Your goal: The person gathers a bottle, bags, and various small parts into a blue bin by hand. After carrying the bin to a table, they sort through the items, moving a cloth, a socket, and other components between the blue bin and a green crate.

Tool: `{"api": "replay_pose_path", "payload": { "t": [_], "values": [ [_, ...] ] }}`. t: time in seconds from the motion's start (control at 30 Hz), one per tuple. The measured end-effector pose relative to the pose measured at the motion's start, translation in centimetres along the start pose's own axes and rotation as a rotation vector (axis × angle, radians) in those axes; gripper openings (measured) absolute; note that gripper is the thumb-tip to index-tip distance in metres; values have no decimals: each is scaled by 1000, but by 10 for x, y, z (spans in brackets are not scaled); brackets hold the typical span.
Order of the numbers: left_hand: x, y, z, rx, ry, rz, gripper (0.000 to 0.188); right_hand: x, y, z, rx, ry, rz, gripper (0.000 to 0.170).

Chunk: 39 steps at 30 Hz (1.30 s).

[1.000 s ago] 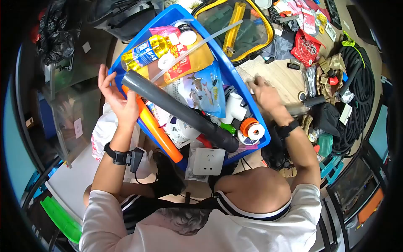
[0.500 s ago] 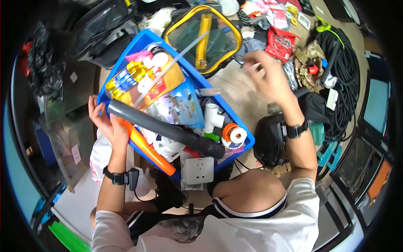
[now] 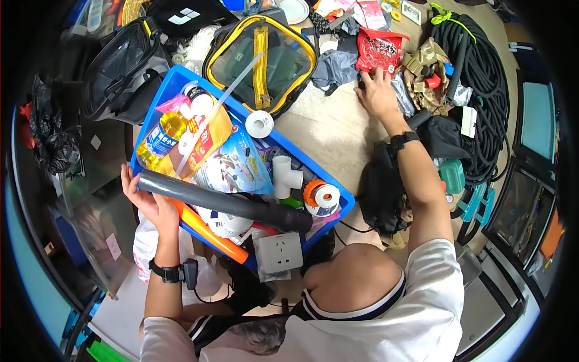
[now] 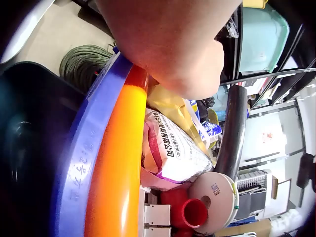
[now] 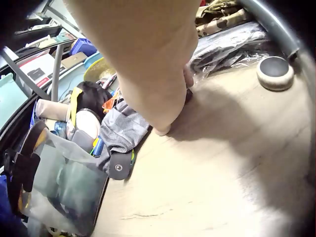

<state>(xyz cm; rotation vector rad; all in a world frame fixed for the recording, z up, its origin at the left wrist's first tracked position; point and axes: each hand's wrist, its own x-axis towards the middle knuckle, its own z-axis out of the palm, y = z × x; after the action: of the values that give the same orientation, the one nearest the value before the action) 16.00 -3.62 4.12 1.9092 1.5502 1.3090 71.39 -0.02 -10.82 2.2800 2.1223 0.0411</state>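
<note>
The left hand (image 3: pixel 151 202), fingers apart, rests against the near left edge of a blue bin (image 3: pixel 324 174), its fingertips just beside one end of a dark grey pipe (image 3: pixel 223 202). That pipe runs rightward from the hand across the bin's contents; an orange tube (image 3: pixel 209 233) slants down to the hand's lower right. Farther right of it are a white T-fitting (image 3: pixel 284 177) and, on the bin's far rim, a white spool (image 3: pixel 259 124).

The right hand (image 3: pixel 380 99) reaches out beyond the bin, fingertips at the lower edge of a red printed packet (image 3: pixel 377 48). I cannot tell whether its fingers are together on something, as the wrist hides them. A grey cloth pouch (image 3: pixel 336 67) is near its left, a camouflage pouch (image 3: pixel 429 55) near its right, and well right of that a coil of black hose (image 3: pixel 484 72).
</note>
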Motion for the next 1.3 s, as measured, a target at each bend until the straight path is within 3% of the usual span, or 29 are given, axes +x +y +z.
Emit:
{"api": "replay_pose_path", "payload": {
  "t": [0.17,0.27,0.37,0.43,0.53,0.6,0.67,0.7,0.77,0.8,0.87,0.97,1.03,1.1,1.23,1.27,1.3],
  "values": [
    [-1,2,1,37,6,2,34,-1,5,5,146,-92,43,52],
    [-1,1,-1,57,-15,3,38,-5,5,-15,25,17,19,57],
    [0,4,2,49,-1,-13,33,-11,10,4,-41,129,-36,60],
    [1,5,3,42,-4,-14,34,-12,9,10,-45,70,-19,59],
    [0,10,5,43,-9,-29,34,-14,15,23,244,-43,56,53],
    [2,9,4,54,-6,-39,34,-13,10,9,314,-8,51,51],
    [0,7,3,94,-55,6,52,-6,0,-19,446,3,58,48],
    [-1,6,2,100,-53,0,52,2,-7,-21,449,-2,52,48],
    [-1,5,2,79,-52,-2,54,23,-20,-19,369,291,-80,52],
    [-1,4,2,74,-52,-3,56,31,-32,-18,372,291,-83,52],
    [-1,5,1,88,-55,3,57,44,-57,-14,87,142,-101,57],
    [-2,5,2,100,-56,-3,59,58,-74,0,53,-7,-31,61],
    [-1,7,3,101,-49,-16,60,60,-75,1,48,2,-9,62],
    [-1,10,4,111,-27,-23,40,64,-72,4,58,-3,36,63],
    [-1,9,4,107,-25,-13,41,63,-72,7,8,16,153,71],
    [-1,9,4,126,-26,-10,41,61,-75,1,-31,35,174,57],
    [-1,9,3,145,-30,-6,42,63,-74,7,-30,31,173,57]
  ]
}}
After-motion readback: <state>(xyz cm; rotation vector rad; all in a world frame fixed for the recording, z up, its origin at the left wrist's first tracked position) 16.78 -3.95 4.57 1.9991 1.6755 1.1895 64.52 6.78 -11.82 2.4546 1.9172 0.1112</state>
